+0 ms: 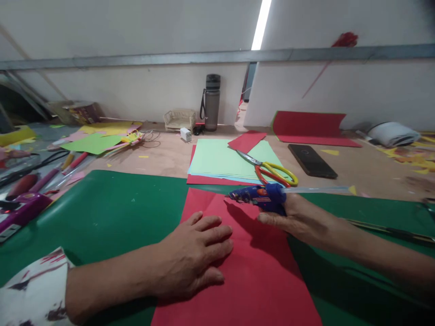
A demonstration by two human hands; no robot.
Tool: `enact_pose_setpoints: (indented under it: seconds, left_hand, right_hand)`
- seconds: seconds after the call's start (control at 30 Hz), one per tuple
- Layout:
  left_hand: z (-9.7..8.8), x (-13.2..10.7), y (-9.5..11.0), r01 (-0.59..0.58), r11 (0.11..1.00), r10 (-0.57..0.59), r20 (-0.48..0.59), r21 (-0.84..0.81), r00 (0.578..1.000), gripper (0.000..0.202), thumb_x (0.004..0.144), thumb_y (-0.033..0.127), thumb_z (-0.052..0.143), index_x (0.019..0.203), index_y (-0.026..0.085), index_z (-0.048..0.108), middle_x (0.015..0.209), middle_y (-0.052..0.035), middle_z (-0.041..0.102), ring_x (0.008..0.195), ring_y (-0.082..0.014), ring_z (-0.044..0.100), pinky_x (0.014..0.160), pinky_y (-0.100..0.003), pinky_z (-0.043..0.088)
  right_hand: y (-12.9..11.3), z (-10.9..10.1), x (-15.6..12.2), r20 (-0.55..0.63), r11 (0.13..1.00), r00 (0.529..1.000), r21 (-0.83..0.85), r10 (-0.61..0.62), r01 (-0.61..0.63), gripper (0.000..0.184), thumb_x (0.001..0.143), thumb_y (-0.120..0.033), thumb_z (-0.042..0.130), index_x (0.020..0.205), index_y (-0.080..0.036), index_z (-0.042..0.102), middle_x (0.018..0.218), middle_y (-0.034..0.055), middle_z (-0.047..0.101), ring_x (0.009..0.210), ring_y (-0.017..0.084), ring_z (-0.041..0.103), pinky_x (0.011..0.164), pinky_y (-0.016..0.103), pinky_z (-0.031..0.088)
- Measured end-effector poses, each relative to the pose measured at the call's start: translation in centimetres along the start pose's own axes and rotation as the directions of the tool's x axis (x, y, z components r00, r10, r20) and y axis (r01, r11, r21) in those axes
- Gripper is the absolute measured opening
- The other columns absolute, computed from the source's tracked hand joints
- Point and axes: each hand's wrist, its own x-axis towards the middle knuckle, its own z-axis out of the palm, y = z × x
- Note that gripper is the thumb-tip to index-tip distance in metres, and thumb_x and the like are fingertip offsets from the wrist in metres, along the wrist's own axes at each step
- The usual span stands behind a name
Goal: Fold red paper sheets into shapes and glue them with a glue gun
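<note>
A large red paper sheet (pixel 258 280) lies on the green mat (pixel 136 199) in front of me. My left hand (pixel 199 253) rests flat on its left part, fingers slightly spread and pointing right. In my right hand (pixel 288 215) is a blue glue gun (pixel 261 195), held just above the upper part of the sheet. Its nozzle points left, and a clear glue stick (pixel 316 189) sticks out of its back. The gun's grip is mostly hidden by my fingers, and its shadow falls on the red paper.
Behind the sheet, scissors (pixel 268 167) lie on a stack of pale green paper (pixel 214 156). A phone (pixel 311 160), a folded red sheet (pixel 312 129) and a bottle (pixel 212 104) stand farther back. Tools and a purple power strip (pixel 23 210) crowd the left.
</note>
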Motion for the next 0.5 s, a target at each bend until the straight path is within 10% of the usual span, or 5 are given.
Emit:
enact_pose_setpoints:
  seconds: [0.5]
  left_hand:
    - [0.05, -0.02, -0.12, -0.015, 1.0, 0.014, -0.044, -0.016, 0.999, 0.037, 0.092, 0.045, 0.046, 0.119, 0.02, 0.052, 0.125, -0.0089, 0.054, 0.114, -0.0284, 0.045, 0.099, -0.047, 0.032]
  right_hand:
    - [-0.28, 0.28, 0.84, -0.01, 0.998, 0.999, -0.045, 0.035, -0.035, 0.039, 0.079, -0.042, 0.063, 0.114, -0.027, 0.065, 0.091, 0.0045, 0.071, 0.085, 0.026, 0.063, 0.073, 0.037, 0.051]
